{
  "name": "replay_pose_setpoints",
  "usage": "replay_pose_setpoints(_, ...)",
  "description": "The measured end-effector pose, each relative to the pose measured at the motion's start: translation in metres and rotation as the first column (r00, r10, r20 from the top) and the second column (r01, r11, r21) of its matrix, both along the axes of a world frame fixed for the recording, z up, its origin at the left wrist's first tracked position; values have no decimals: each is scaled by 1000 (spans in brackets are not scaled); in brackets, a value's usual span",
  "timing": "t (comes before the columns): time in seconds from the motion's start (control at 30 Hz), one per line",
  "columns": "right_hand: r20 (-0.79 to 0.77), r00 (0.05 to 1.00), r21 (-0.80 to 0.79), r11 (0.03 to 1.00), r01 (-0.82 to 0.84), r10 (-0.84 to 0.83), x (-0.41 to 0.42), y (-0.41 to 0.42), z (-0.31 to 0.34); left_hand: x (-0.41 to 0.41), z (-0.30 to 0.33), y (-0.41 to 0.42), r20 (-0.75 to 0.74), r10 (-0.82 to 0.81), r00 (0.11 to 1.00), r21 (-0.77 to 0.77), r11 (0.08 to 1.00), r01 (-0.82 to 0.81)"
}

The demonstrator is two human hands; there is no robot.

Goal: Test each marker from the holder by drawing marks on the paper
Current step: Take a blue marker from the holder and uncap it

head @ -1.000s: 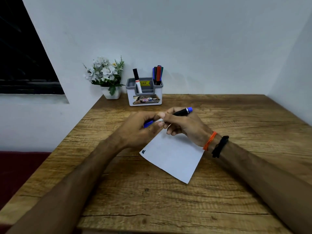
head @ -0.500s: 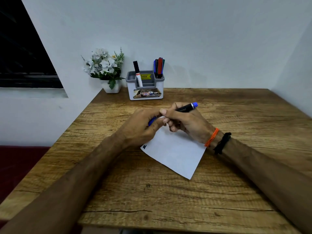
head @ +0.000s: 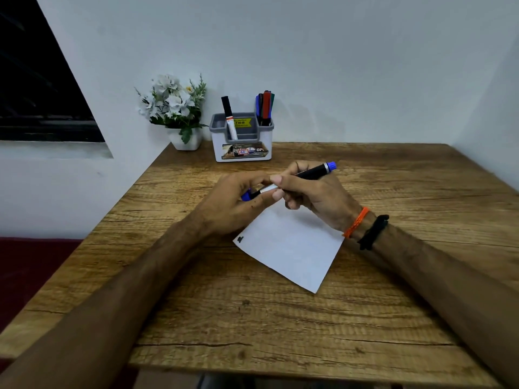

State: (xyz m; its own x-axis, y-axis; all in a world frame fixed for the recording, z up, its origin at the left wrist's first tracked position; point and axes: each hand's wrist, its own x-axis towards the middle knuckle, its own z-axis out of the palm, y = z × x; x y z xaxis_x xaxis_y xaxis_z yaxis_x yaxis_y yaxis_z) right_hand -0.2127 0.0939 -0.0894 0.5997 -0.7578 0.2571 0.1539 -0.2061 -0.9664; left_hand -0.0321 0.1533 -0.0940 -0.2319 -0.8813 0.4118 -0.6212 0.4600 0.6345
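1. Over the paper (head: 292,248), the right hand (head: 314,197) grips the marker (head: 309,175) by its barrel; the left hand (head: 236,203) has its fingers (head: 261,182) closed on the blue cap (head: 246,195).
2. Best done by pulling the cap straight off along the barrel, tip clear of skin.
3. The marker is black-bodied with a blue end and a silver collar. The paper lies on the table (head: 252,318), one small dark mark near its left corner.
4. More markers stand in the holder (head: 243,148) by the wall.

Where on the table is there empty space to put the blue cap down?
Bare wood lies right of the paper, out to the table edge, and along the near edge below the paper. It is crowded at the back left, where the flower pot and marker holder stand, and around both hands.
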Motion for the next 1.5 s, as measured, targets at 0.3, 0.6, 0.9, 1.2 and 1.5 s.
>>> replay_pose_setpoints(0.3, -8, 1000, 130, 991, 15, -14, -2, 1, 1, 30, 2, -3, 157, 196, 968, 220, 948, -228)
replay_pose_setpoints(0.6, -69, 989, 169, 979, -118, 132, 6, 16, -12, 19, -9, -8, 290, 342, 894, 62, 925, -375)
replay_pose_setpoints(0.9, -205, 973, -8, 994, -112, 108, 11, 31, -11, 21, -10, -10, 330, 342, 880, 47, 925, -377)
replay_pose_setpoints(1.2, -275, 961, -101, 994, -38, 9, 16, 33, -19, 21, -8, -11, 326, 319, 890, 74, 930, -361)
replay_pose_setpoints(1.5, -285, 959, -113, 993, -34, 0, 15, 34, -19, 20, -5, -10, 321, 304, 897, 106, 930, -353)
